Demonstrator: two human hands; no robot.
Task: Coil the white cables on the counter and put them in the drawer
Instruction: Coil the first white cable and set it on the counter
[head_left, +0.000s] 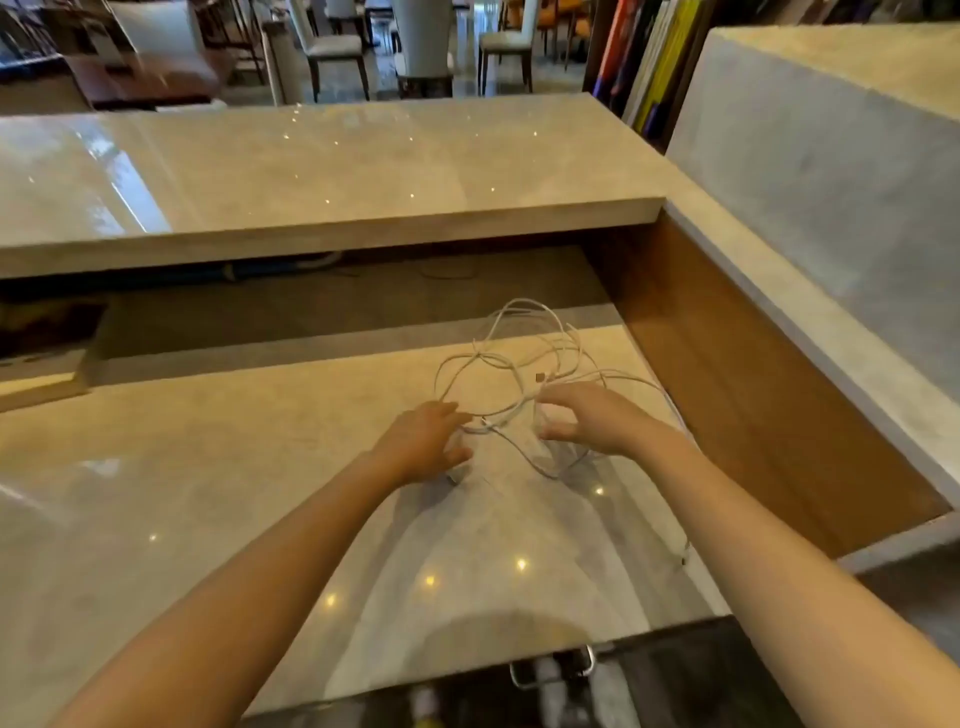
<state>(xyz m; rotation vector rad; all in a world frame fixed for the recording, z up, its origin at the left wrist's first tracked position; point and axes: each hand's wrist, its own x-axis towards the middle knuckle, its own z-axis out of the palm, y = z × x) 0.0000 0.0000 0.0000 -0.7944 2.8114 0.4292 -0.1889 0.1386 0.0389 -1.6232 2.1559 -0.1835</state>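
Shiny beige marble counter (260, 467) with ceiling lights reflecting off it, a raised ledge (311, 171) of the same stone running behind it and a brown wood panel (727, 374) closing off the right side. Way in the back you can make out some dining chairs (332, 47). The white cables (519, 364) are sitting on the counter right of the middle, just a loose messy tangle of loops, not coiled at all, and one strand runs off along the right edge toward the near corner. Both bare arms reach in from the bottom. The left hand (426, 441) is at the near left side of the tangle, fingers mostly straight with the tips touching a strand and the thumb spread away underneath, not gripping anything as far as I can see. There's a small grey thing (454, 477) right by that thumb, too blurry to say what. The right hand (587, 415) hovers over the tangle's near right side in a claw shape, fingers and thumb curved with a wide gap, strands passing through it. A metal handle (550, 670) pokes out on the dark front under the counter's near edge.
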